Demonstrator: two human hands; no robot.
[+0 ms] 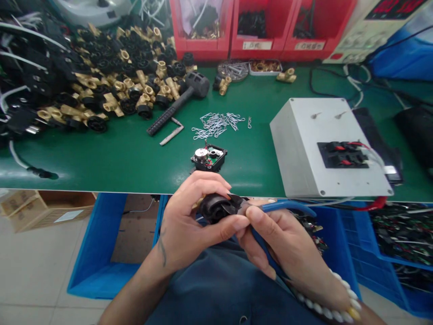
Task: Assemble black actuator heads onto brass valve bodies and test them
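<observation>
My left hand point(192, 216) is closed around a round black plastic valve fitting point(216, 208), with a bit of brass showing behind it. My right hand point(274, 234) grips blue-handled pliers point(287, 206), whose jaws reach the fitting's right side. Whether the jaws are closed on a small part there, I cannot tell. Just beyond my hands, on the green bench, lies an opened black housing point(209, 157) with a silver motor and a circuit board. Behind it is a loose pile of metal spring clips point(218, 124).
A black mallet point(179, 101) and an L-shaped metal piece point(172, 133) lie left of the clips. Many brass valves point(128, 85) are heaped at the back left. A grey switch box point(324, 149) stands right, red bins point(260, 31) behind. Blue crates point(98, 257) sit below the bench edge.
</observation>
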